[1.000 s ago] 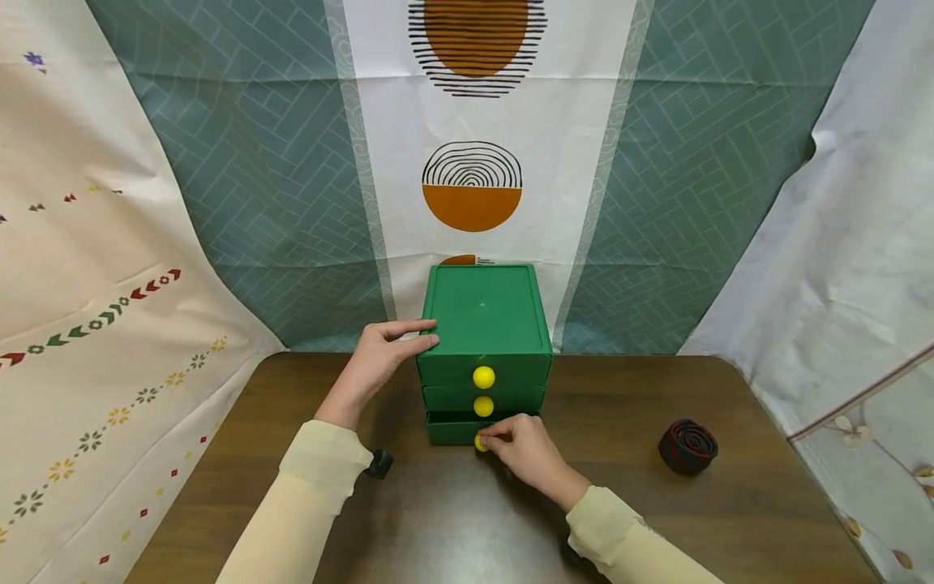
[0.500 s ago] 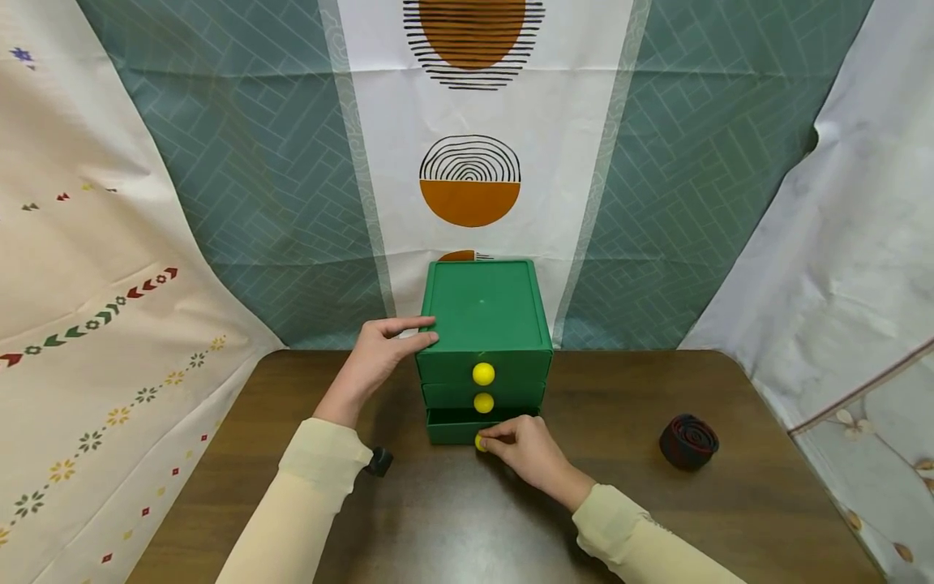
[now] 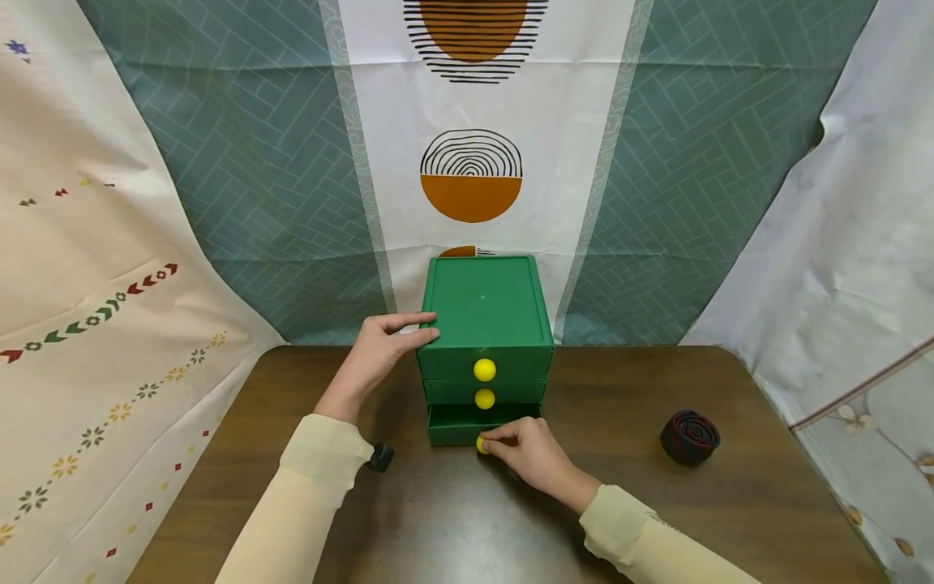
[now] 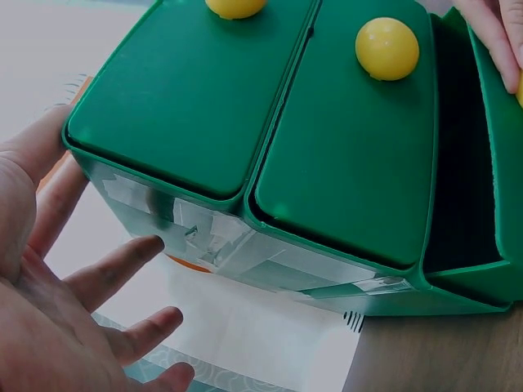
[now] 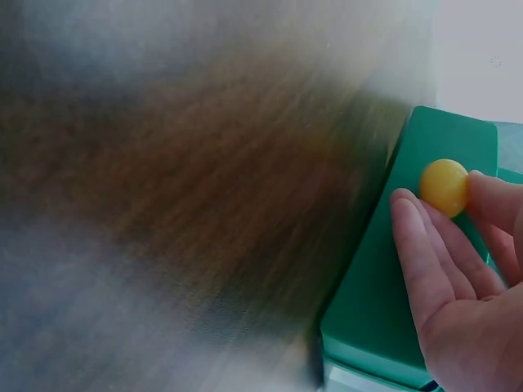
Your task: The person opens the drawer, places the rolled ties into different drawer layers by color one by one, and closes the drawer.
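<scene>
Green drawer box (image 3: 485, 312) at twelve o'clock on the brown table (image 3: 642, 503), backed against the hanging cloths (image 3: 292, 178). Three drawers, one yellow knob each.

Left hand (image 3: 379, 353) at the box's nine o'clock side, fingers straight and spread, fingertips over the top left corner, palm against the side wall. In the left wrist view those fingers (image 4: 114, 269) lying loose along the taped side, gripping nothing. Most likely a brace, so the light box stays put against a pull.

Right hand (image 3: 529, 453) at six o'clock of the box, thumb and forefinger pinching the bottom knob (image 3: 481, 444). Confirmed from the right wrist: yellow knob (image 5: 444, 187) nipped between fingertips (image 5: 409, 220), drawer front green beneath. A small round knob, hence a fingertip pinch rather than a full grasp.

Bottom drawer (image 3: 467, 426) slightly out from the stack, a dark gap showing above its front. Middle knob (image 3: 485, 398) and top knob (image 3: 485, 370) untouched, those drawers flush.

At three o'clock, well apart from the box, a rolled dark coil with red edging (image 3: 689, 436) sitting on the table. Small black thing (image 3: 379, 458) by the left sleeve, probably the wrist camera mount.
</scene>
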### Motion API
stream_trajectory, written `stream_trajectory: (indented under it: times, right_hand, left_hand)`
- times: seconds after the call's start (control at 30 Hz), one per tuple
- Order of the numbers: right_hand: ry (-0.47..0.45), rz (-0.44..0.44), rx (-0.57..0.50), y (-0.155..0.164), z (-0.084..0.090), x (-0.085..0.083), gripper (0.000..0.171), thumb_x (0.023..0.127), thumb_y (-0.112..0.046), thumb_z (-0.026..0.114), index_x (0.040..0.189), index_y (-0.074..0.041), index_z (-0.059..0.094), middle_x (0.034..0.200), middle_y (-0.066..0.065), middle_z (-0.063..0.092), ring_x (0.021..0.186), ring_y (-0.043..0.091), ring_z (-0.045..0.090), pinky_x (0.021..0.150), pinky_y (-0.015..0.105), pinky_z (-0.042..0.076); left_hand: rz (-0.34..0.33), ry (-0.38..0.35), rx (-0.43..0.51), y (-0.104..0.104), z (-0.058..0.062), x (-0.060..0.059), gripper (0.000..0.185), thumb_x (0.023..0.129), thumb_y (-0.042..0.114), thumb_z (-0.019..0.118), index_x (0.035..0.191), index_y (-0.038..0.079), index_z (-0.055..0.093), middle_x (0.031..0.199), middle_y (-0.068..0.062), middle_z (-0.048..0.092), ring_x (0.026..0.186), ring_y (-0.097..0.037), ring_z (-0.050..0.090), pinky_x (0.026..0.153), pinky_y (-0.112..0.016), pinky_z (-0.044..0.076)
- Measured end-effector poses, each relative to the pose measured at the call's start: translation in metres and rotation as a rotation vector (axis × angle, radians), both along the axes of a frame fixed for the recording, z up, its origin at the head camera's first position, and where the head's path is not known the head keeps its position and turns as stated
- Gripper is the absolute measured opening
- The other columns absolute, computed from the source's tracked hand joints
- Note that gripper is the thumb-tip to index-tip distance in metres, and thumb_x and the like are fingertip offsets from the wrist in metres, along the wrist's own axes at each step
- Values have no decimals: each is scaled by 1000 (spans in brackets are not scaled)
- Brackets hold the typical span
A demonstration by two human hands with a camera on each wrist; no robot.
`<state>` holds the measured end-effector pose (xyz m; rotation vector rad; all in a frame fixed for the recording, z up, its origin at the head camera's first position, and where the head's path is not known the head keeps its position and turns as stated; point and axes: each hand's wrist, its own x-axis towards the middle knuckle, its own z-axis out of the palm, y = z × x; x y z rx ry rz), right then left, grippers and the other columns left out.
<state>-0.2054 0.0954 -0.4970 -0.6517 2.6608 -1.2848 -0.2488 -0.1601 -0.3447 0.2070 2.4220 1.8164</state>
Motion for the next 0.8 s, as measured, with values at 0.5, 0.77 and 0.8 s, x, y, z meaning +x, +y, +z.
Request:
stream_trajectory:
  times: [0.5, 0.77, 0.8]
  right_hand:
    - [-35, 42, -4, 4, 0, 10, 20, 86, -27, 67, 104, -23, 74, 98, -10, 72, 92, 1, 64, 70, 15, 53]
    - [-72, 70, -23, 6, 1, 13, 21, 86, -24, 67, 106, -20, 73, 102, -6, 72, 88, -1, 63, 62, 17, 53]
    - [-74, 72, -23, 6, 1, 14, 21, 86, -24, 67, 106, -20, 73, 102, -5, 72, 87, -1, 63, 61, 17, 53]
  left_hand:
    - [-3, -1, 9, -1, -3, -1, 40, 83, 30, 71, 121, 19, 65, 135, 5, 52, 133, -21, 37, 109, -48, 34]
    - [2, 1, 5, -1, -1, -1, 40, 83, 31, 72, 121, 19, 66, 135, 5, 53, 133, -22, 37, 108, -48, 36]
    - [1, 2, 4, -1, 0, 0, 40, 83, 31, 72, 121, 19, 66, 135, 5, 53, 133, -21, 37, 108, -47, 36]
